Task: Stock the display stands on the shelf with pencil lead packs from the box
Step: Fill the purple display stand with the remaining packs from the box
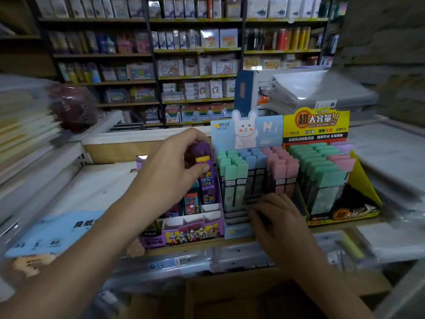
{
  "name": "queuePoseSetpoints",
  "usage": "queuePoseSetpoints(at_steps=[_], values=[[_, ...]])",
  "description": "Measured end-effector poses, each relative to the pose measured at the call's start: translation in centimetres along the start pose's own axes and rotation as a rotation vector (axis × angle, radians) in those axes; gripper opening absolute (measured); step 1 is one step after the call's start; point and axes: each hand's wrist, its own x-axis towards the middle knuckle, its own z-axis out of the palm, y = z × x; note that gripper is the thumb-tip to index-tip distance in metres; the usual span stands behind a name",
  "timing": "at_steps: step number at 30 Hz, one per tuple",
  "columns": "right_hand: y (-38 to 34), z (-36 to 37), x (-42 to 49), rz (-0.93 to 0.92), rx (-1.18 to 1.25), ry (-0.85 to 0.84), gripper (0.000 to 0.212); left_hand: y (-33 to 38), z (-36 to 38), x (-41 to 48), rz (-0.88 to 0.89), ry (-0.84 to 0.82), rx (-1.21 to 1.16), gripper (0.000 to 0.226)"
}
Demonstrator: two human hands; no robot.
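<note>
My left hand (174, 162) pinches a purple pencil lead pack (202, 157) above the purple cartoon display stand (193, 233), whose back rows hold a few packs while its front slots are bare. My right hand (273, 217) rests with curled fingers on the front rows of the pale blue rabbit display stand (239, 231); whether it holds a pack is hidden. That stand carries green, blue and pink packs (255, 166). A yellow display stand (368, 192) with green, pink and lilac packs sits to the right. The cardboard box (230, 300) lies low in front of me.
Stacks of plastic-wrapped paper lie left (46, 236) and right (391, 157) of the stands. Clear plastic cases (207, 261) sit along the shelf's front edge. Tall shelves of stationery (195, 65) fill the background.
</note>
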Motion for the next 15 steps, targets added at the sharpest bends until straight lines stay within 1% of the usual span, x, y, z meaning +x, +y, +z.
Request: queuePoseSetpoints(at_steps=[8, 12, 15], values=[[0.1, 0.0, -0.1, 0.005, 0.015, 0.001, 0.007, 1.3, 0.9, -0.3, 0.160, 0.041, 0.435, 0.045], [0.0, 0.0, -0.1, 0.007, 0.010, -0.001, 0.007, 1.4, 1.6, -0.5, 0.166, 0.022, 0.575, 0.046], [-0.1, -0.1, -0.1, 0.011, 0.016, -0.009, 0.008, 1.2, 2.2, -0.7, 0.156, 0.022, 0.643, 0.054]])
